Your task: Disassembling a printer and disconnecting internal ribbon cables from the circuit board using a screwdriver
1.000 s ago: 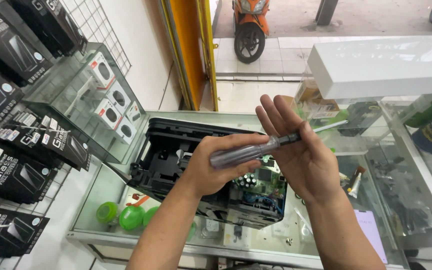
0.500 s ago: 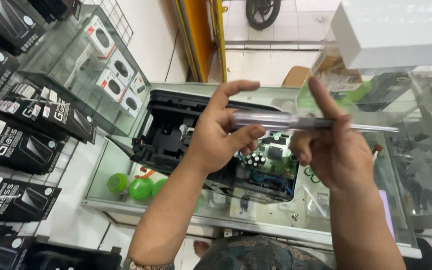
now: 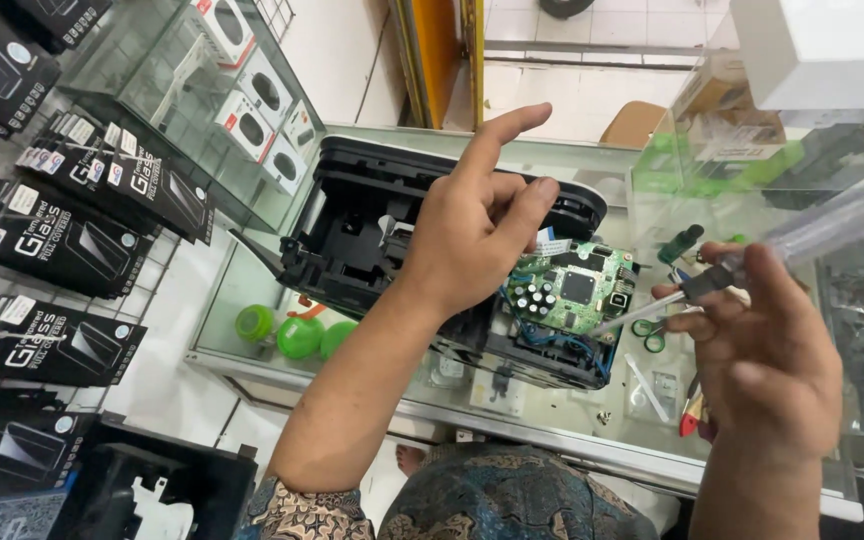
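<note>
A glass display counter point(image 3: 252, 330) carries an opened black device housing point(image 3: 372, 215), a bulky, rigid plastic shell that looks fairly heavy and is best gripped by its thick outer walls rather than anything inside. At its right end sits an exposed green circuit board point(image 3: 577, 290) with a cluster of small capacitors and thin blue wires; this part looks fragile and should be touched only at its edges, if at all. The left hand point(image 3: 472, 235) hovers over the housing, loosely spread with the forefinger pointing up and holding nothing. The right hand point(image 3: 762, 340) pinches a screwdriver point(image 3: 752, 255) near the collar, its clear handle rising to the right and its thin metal shaft aimed down toward the board's right edge; the tool looks light, stiff and smooth.
</note>
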